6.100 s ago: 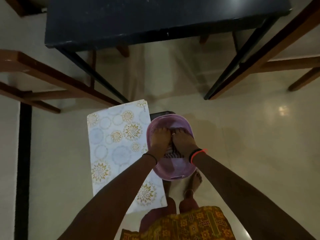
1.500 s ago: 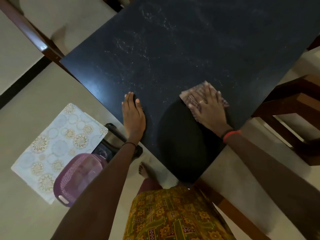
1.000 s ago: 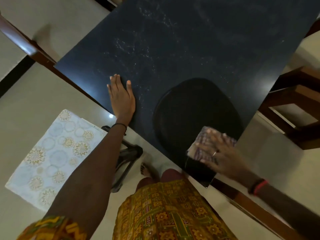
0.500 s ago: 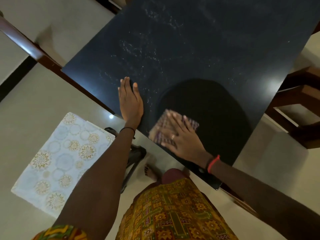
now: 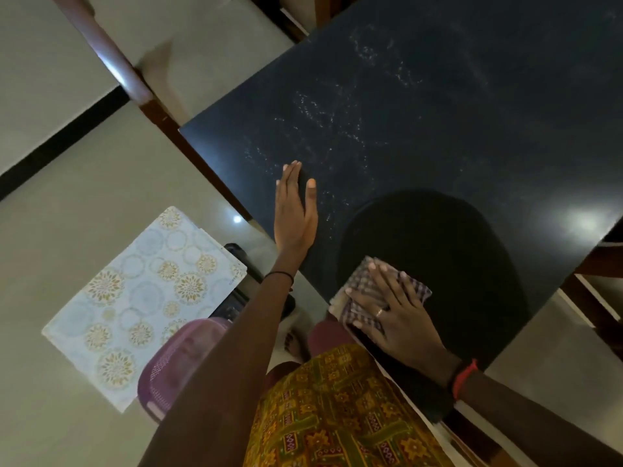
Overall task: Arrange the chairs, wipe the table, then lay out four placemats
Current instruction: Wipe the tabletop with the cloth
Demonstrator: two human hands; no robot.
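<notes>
A dark table (image 5: 421, 123) fills the upper right, with pale wet streaks across its top. My right hand (image 5: 396, 311) lies flat with spread fingers on a checked cloth (image 5: 362, 291), pressing it onto the table near the front edge. My left hand (image 5: 295, 210) rests flat on the table near its left edge, fingers straight. On the floor to the left lies a stack of pale blue placemats (image 5: 135, 298) with gold flower circles.
A purple perforated basket (image 5: 172, 369) sits beside the placemats, partly behind my left arm. A black stool frame (image 5: 242, 264) stands under the table edge. Wooden chair rails show at the upper left (image 5: 111, 62) and at the right (image 5: 593, 298).
Over the last second my right hand swept the cloth from the front right corner leftward along the near edge, then slightly back right. My left hand stayed planted on the table.
</notes>
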